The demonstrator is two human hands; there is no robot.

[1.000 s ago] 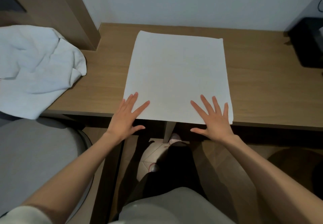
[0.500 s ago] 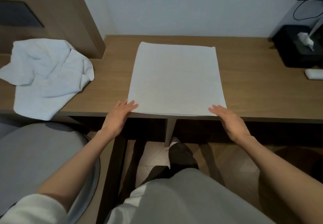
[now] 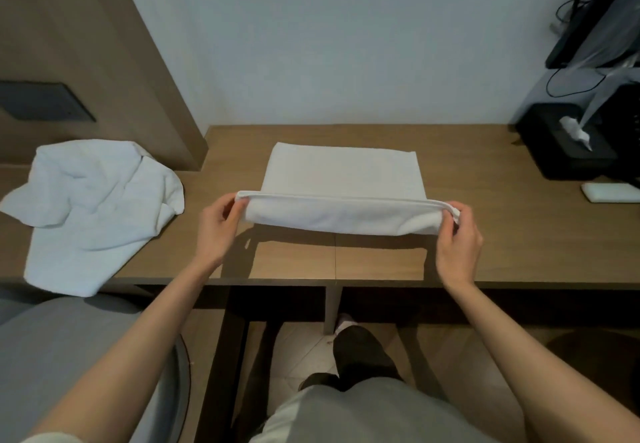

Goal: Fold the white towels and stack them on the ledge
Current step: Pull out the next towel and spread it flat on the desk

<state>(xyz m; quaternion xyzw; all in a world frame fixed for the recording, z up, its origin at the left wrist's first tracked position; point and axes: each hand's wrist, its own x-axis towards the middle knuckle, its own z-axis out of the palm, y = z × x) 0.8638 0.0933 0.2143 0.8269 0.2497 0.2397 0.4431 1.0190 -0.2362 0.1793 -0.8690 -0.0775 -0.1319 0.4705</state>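
On the ledge (image 3: 502,235), a flat white towel (image 3: 343,172) has its near edge lifted, pinched at each corner by the left hand (image 3: 216,231) and right hand (image 3: 457,238); a crumpled towel (image 3: 90,207) lies at nine o'clock.

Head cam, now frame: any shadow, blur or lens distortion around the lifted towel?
Head view: dim, even light, no glare; the lifted towel throws a dark shadow on the desk beneath it. Head view: wide-angle distortion slants the wood panel at left. Head view: left hand and right hand look sharp, no motion blur.
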